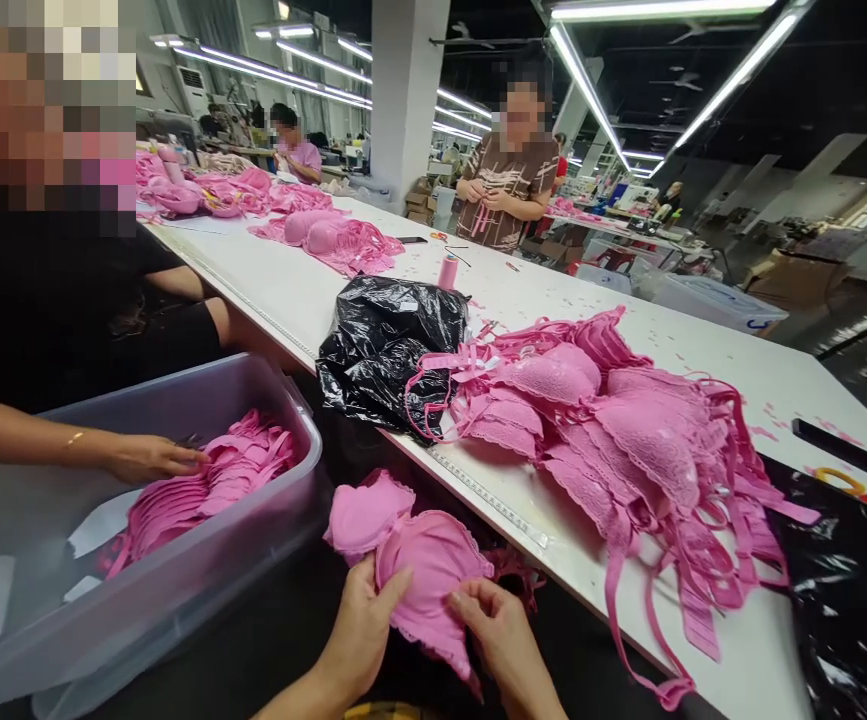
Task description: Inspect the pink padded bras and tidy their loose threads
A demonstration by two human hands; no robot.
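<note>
My left hand (362, 625) and my right hand (497, 630) both grip a pink padded bra (422, 560), held low in front of me below the edge of the white table (283, 285). My left thumb presses on one cup; my right fingers pinch its lace edge. A heap of pink lace bras (613, 430) lies on the table just beyond my hands, straps hanging over the edge.
A clear plastic bin (200, 560) at left holds stacked pink bras (200, 490); a co-worker's hand (152, 458) rests on them. Black plastic bags (384, 345) lie on the table. More pink piles (335, 240) lie farther back. People stand beyond.
</note>
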